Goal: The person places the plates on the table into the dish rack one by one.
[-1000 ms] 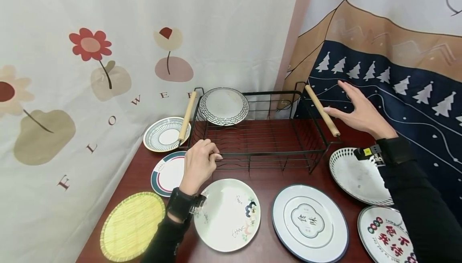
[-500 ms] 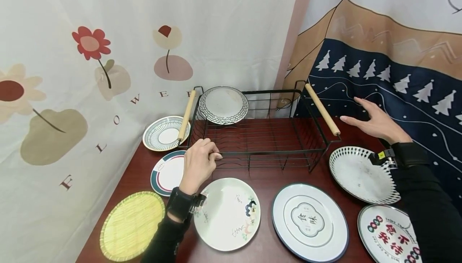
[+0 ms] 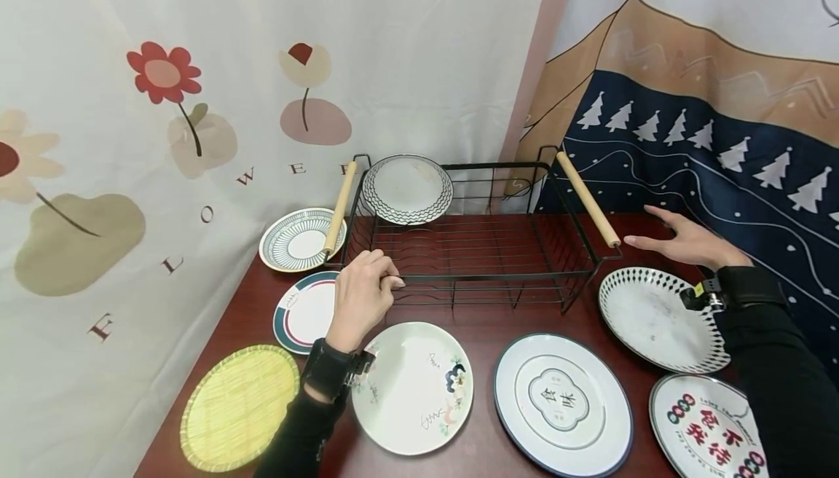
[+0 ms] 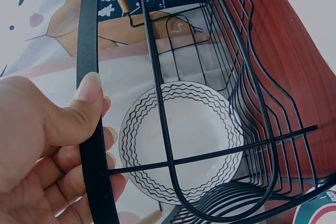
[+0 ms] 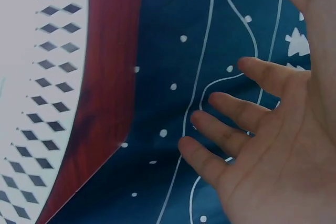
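Seven plates and one yellow woven mat (image 3: 239, 406) are in view. Along the tabletop's (image 3: 485, 318) left edge lie the mat, a red-and-green-rimmed plate (image 3: 303, 312) and a striped plate (image 3: 298, 239). The left hand (image 3: 363, 297) curls its fingers round the front rail of the single black wire rack (image 3: 472, 245), thumb on top. One wavy-rimmed plate (image 3: 406, 190) stands upright in the rack's back left corner. A flower-painted plate (image 3: 413, 388) and a blue-rimmed plate (image 3: 562, 402) lie along the front edge. At the right edge lie a diamond-rimmed plate (image 3: 658, 318) and a lettered plate (image 3: 704, 427). The right hand (image 3: 691, 243) hovers flat, fingers spread, holding nothing, beside the rack's right wooden handle (image 3: 587, 199).
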Tool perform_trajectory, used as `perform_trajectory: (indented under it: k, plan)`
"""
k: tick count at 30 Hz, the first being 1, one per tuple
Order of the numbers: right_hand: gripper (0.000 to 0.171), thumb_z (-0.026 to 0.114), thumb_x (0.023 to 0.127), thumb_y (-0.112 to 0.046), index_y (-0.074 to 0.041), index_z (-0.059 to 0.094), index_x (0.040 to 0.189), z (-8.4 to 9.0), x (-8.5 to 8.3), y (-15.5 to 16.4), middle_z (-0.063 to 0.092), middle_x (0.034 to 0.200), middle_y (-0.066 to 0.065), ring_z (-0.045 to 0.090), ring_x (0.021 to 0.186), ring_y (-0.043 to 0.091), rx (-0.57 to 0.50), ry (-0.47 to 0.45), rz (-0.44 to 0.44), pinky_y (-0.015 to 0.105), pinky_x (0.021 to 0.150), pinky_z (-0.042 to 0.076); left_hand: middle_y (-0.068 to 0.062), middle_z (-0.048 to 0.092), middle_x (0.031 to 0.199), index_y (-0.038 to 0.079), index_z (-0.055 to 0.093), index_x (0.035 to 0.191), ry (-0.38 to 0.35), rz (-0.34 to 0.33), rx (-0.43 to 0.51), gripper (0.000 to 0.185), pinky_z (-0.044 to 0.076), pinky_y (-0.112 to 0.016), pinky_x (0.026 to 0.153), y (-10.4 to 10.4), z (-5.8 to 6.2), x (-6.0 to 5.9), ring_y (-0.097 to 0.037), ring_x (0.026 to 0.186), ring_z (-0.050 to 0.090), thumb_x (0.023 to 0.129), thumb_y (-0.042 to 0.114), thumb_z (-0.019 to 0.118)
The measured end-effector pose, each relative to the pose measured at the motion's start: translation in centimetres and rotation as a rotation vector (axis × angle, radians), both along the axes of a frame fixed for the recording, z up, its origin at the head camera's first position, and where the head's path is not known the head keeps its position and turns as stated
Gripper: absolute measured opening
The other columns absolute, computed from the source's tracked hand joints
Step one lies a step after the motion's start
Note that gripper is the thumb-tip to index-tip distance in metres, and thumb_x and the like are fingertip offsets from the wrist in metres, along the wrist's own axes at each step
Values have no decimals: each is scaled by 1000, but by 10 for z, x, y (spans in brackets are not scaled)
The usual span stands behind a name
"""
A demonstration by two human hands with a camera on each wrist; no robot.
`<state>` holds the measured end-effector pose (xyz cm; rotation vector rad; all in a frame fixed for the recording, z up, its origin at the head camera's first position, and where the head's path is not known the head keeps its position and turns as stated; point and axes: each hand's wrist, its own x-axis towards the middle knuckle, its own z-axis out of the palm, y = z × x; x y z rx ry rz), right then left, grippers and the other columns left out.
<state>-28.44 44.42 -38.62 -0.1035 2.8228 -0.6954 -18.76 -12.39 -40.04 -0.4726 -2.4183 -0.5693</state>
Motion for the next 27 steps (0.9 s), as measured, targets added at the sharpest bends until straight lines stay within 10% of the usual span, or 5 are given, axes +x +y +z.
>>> perform_trajectory:
  k: [27]
  plan:
    - [80, 74, 91, -43, 15, 49, 141, -38, 2, 13, 52, 138, 42, 55, 122, 56, 83, -137, 251, 60, 94, 52, 2, 59, 72, 15, 70, 73, 10, 7, -12, 17, 46, -32, 55, 1, -1, 1, -18, 68, 57, 80, 10, 85]
